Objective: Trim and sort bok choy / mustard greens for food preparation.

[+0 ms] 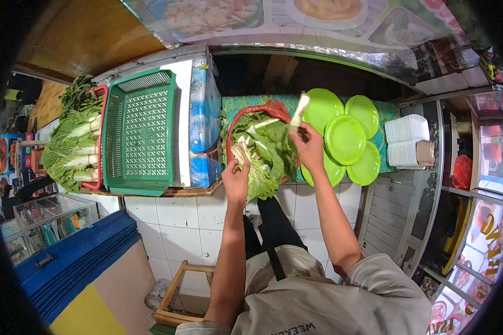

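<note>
My left hand (236, 180) grips a bunch of pale green leafy vegetable (257, 173) by its whitish stem end, its leaves hanging toward me. Between the fingers of my right hand (310, 145) is a leafy green with a thick white stalk (300, 111), which points up and away. Its dark leaves droop below and look blurred. Both hands are over a red basket (231, 127) with a red plastic bag (276, 109) at its far rim. Loose green leaves (257, 132) with white stems fill the basket, and the bunches partly hide its near side.
Left of the basket stands an open green plastic crate (140, 138), beside a red crate (102, 140) of tied leafy greens (77, 144). Bright green plates (346, 140) lie right of my right hand. Stacked white trays (406, 140) sit farther right. A wooden stool (184, 293) is below left.
</note>
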`<state>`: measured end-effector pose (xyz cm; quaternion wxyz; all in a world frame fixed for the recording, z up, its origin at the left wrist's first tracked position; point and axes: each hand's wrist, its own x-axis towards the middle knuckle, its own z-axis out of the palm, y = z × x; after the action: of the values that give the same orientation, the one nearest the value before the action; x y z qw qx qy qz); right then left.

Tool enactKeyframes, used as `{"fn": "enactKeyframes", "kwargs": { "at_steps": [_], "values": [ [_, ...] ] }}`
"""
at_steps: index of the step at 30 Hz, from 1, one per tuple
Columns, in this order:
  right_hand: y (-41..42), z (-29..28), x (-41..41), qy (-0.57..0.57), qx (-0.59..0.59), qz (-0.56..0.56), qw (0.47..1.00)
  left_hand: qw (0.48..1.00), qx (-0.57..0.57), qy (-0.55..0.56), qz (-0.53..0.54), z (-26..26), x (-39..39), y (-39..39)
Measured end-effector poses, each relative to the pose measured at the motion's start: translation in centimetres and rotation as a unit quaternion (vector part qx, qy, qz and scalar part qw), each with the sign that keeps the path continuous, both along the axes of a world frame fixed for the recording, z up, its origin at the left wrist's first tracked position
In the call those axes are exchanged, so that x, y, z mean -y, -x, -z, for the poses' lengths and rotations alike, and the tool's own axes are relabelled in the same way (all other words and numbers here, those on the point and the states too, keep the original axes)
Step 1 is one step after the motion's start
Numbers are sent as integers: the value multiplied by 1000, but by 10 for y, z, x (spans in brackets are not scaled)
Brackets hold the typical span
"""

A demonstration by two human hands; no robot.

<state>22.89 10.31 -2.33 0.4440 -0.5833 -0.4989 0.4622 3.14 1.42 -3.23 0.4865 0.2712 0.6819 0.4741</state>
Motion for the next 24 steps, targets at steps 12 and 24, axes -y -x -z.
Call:
{"fn": "enactKeyframes", "kwargs": {
  "at_steps": [12, 24],
  "values": [
    [102, -124, 112, -150, 246, -102, 952, 994, 8, -101, 37, -88, 25, 53],
    [272, -149, 205, -166, 323, -96, 927, 986, -51, -155, 41, -136, 97, 196]
  ]
}}
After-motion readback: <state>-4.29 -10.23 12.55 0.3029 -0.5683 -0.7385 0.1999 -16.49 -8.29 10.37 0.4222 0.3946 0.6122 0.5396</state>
